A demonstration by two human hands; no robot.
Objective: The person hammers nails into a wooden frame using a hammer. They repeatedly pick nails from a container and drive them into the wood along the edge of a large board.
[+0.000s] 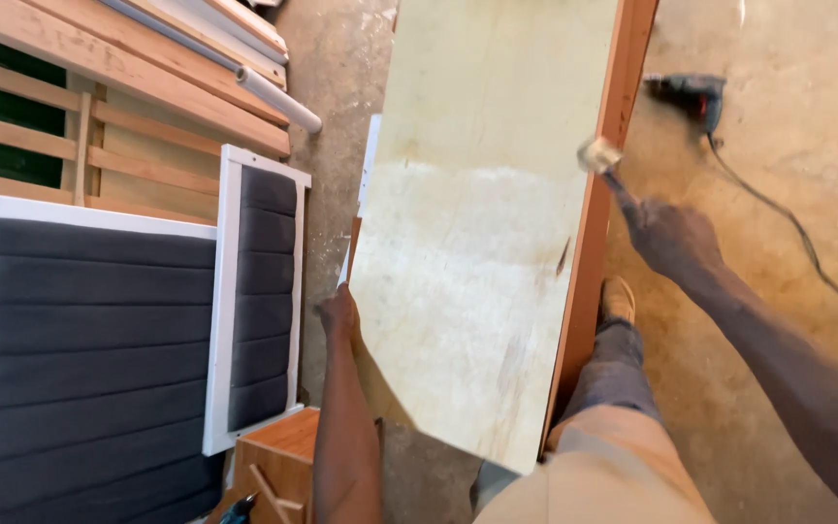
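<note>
Plywood sheet (477,262) stands tilted before me on the concrete floor (797,320), its left edge gripped in my closed left hand (338,312). My right hand (671,236) is wrapped tight around a hammer (601,158), whose blurred head hangs by the sheet's orange wooden frame (594,233).

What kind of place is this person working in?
Most likely a carpentry or furniture workshop. The right hand swings a hammer at a plywood panel steadied by the left hand; a power drill lies on the concrete floor, and padded panels lean nearby.
</note>
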